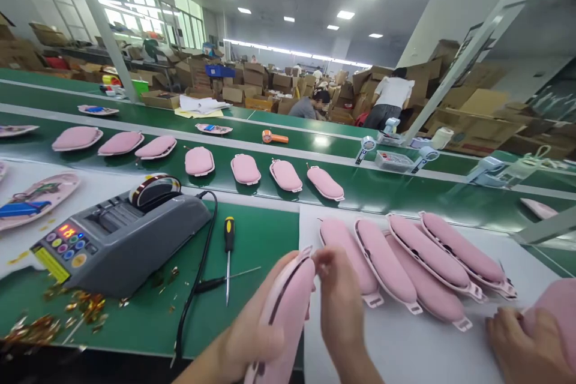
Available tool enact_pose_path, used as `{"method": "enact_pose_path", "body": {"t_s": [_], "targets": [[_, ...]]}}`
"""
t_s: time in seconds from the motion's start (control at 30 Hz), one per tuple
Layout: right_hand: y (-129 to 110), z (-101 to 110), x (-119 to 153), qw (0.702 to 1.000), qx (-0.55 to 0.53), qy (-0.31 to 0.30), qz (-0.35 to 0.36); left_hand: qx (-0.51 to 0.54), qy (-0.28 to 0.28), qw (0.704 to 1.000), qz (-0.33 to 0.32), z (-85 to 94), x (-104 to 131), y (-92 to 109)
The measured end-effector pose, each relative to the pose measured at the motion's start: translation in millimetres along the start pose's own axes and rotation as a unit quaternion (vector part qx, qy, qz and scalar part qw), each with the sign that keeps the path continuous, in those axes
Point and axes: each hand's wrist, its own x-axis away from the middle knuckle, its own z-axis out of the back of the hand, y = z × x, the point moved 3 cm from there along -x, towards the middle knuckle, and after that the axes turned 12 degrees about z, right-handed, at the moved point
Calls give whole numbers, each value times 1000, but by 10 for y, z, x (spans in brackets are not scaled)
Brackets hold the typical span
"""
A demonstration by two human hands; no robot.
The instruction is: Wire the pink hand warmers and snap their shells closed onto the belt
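My left hand [258,330] is wrapped round a pink padded oval shell [290,306] with a pale rim and a dark slit along its side, held tilted with its tip up. At that upper tip, my right hand [339,294] has its fingers closed in a pinch on the shell's end; anything small between them is hidden. Just right of my hands, several similar pink shells [382,258] with looped end tabs lie overlapping on a white sheet [342,348].
Left stands a grey tape dispenser [135,246] with a cable. A yellow-black screwdriver [229,240] lies nearby, and gold tape scraps [85,306] litter the edge. A row of pink shells [245,169] sits beyond. At right, another person's hand [531,339] touches a pink shell [555,312].
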Motion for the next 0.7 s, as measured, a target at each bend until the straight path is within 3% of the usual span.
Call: {"method": "enact_pose_path", "body": {"t_s": [0.1,0.17,0.23,0.3,0.37,0.47,0.6,0.67,0.7], "targets": [[-163,-658,86,996,-52,-61,-28,46,-112,992,32,-172,91,103],[-154,-813,196,992,-103,-56,-43,41,-96,995,6,-273,156,172],[-91,-825,292,989,-133,-24,-53,49,-51,997,-15,-321,201,215],[9,-804,350,991,-115,2,-61,47,-50,998,-6,-322,197,226],[125,-803,361,995,-73,10,-64,31,-68,997,26,-262,126,209],[242,-808,307,999,-19,2,-34,37,-70,988,129,-87,-78,124],[255,-743,260,991,-17,-127,49,84,-107,947,291,88,-292,1],[281,-657,333,978,-9,-198,71,43,-133,953,270,132,-294,43],[309,-591,393,976,10,-203,76,-6,-133,962,237,148,-261,82]]}}
